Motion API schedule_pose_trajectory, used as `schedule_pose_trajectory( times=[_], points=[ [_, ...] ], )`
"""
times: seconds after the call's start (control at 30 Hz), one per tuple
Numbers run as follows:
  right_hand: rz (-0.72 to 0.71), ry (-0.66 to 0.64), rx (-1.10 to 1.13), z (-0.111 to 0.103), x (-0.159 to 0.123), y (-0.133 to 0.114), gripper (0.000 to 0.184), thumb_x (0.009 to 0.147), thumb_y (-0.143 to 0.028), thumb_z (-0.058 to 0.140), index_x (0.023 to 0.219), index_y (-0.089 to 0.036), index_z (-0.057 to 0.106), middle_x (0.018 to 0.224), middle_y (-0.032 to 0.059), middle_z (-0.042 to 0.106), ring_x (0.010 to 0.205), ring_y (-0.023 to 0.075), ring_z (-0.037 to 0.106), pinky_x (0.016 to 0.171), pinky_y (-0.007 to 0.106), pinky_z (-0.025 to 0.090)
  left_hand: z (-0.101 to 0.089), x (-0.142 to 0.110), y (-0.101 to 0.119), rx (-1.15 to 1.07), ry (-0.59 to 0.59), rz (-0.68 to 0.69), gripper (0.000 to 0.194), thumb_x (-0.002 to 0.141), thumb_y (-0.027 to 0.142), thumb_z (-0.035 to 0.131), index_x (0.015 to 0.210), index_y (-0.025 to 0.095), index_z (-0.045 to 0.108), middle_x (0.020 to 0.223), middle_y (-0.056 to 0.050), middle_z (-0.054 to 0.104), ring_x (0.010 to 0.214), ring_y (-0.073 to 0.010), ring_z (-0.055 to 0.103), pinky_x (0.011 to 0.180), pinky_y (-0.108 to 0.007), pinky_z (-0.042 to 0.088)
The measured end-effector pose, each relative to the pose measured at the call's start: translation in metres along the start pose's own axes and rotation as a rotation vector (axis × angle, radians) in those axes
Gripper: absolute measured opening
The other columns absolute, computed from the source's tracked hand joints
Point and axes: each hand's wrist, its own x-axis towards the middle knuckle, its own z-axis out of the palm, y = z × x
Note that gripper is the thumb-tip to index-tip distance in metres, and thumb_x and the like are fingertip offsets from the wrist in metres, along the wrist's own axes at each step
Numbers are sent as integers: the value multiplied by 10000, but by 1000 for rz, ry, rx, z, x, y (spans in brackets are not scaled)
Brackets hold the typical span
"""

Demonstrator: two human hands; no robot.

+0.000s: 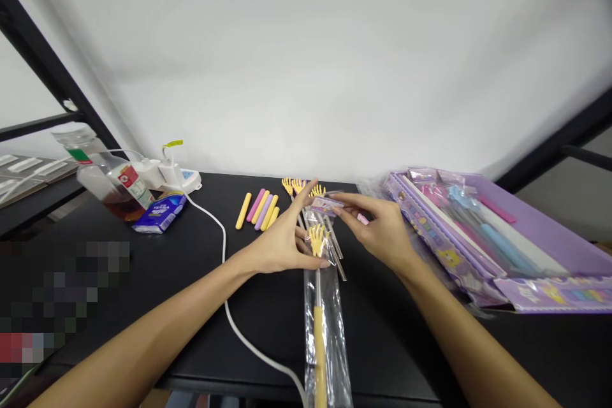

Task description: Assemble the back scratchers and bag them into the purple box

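A yellow back scratcher with a claw-shaped head lies inside a clear plastic bag, head end away from me. My left hand grips the bag near the claw, thumb across its front and some fingers curled behind. At the bag's far end, my right hand pinches a small printed purple label between thumb and fingertips. Behind the bag lie several more yellow claw heads with metal rods, partly hidden by my hands. To the left sit several coloured handles in yellow, pink and purple.
On the right stands an open purple display box holding bagged back scratchers. A white cable crosses the black table from a power strip. A bottle of dark liquid and a blue packet stand at the left.
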Motion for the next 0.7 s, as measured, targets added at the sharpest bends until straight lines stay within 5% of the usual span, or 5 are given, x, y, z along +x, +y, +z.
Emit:
schedule_pose_trajectory(
  times=[0.23,0.7],
  points=[
    [26,202,11,0,1,8,70,875,-246,712,938,-220,697,829,24,752,728,177,712,664,306,568,0,-1,0,22,-34,14,1326,658,278,911,1545,575,-30,1646,-159,178,669,-71,646,640,-342,622],
    [85,105,186,-3,3,13,97,889,-286,701,963,-223,705,908,25,745,817,173,697,747,319,562,1,-2,0,66,-59,2,1312,662,307,913,1555,556,-15,1640,-182,186,682,-74,621,709,-423,628]
  ],
)
